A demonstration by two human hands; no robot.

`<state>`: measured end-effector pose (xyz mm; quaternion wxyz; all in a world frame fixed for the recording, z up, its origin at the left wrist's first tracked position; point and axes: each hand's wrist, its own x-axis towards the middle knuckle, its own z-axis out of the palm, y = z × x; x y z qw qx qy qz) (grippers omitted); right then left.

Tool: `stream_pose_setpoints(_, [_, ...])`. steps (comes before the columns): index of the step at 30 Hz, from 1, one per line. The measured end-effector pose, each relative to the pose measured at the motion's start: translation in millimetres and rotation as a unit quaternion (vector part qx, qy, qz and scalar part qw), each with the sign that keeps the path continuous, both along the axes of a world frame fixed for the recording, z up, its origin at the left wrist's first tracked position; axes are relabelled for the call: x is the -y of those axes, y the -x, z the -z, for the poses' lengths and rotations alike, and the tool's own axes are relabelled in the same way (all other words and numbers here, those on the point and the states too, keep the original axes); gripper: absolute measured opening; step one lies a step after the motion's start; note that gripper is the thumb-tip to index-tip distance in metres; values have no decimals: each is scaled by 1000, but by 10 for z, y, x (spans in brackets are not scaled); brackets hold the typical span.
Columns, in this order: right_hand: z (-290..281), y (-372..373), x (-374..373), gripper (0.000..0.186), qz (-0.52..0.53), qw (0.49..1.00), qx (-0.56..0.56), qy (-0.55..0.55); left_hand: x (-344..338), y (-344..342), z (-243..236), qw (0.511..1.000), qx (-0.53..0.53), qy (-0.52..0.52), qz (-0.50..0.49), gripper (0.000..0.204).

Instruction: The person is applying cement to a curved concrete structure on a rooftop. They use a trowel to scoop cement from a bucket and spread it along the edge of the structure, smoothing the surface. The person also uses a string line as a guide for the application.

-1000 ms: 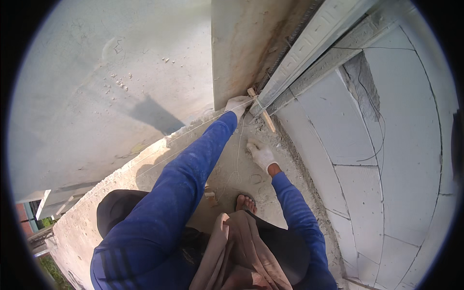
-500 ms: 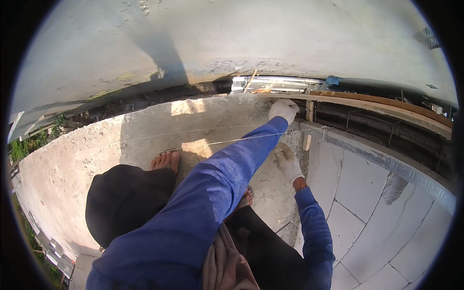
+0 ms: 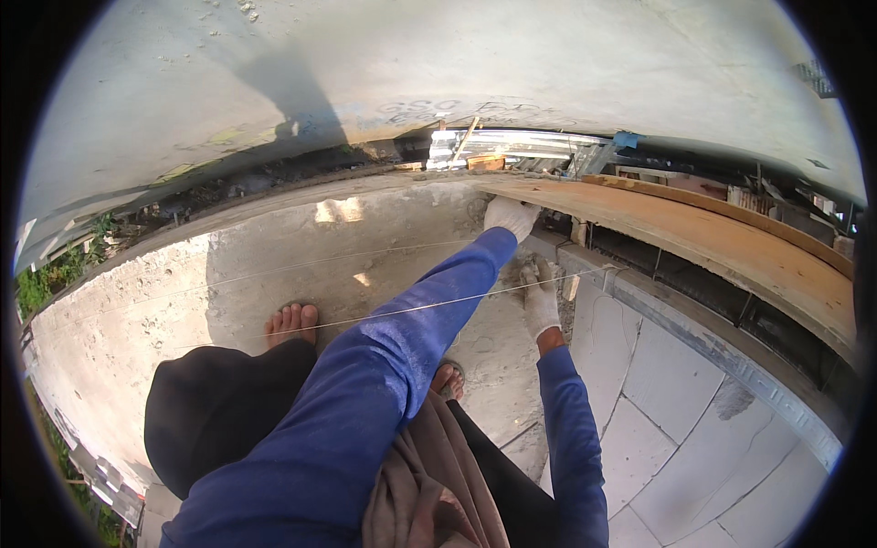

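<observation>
My left hand, in a white knit glove, is at the near-left end of a long wooden board. Its fingers curl at the board's edge and are partly hidden there. Below it, my right hand, also gloved and with dirt on the fingers, reaches up beside the rough concrete edge. Those fingers look stretched out, and I see nothing held in them. A thin string runs taut across my left sleeve to the top of the block wall.
A wall of pale blocks stands at right, with a grey metal strip along its top. My bare feet are on a concrete slab. Corrugated sheets lie beyond, before a large plastered wall.
The wooden board has tilted, and more of its flat face shows. My left hand stays at its end. My right hand has moved up closer to it, and the view has shifted slightly.
</observation>
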<state>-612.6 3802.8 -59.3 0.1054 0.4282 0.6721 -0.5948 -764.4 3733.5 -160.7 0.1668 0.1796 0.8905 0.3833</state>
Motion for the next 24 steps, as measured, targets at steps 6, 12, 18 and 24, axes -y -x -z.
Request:
stream_pose_setpoints(6, [196,4,-54,47,-75,994,27,-77,97,-104,-191,993,-97,-55,-32,31])
stream_pose_setpoints(12, [201,-110,615,33,-322,876,48,-355,219,-67,-322,977,-1,-203,-68,31])
stream_pose_setpoints(18, [444,-290,427,21,-368,863,-23,-344,174,-26,-567,978,-41,-204,-21,31])
stream_pose_setpoints(24, [83,-18,653,28,-200,956,26,-214,352,40,-716,971,32,-231,58,31])
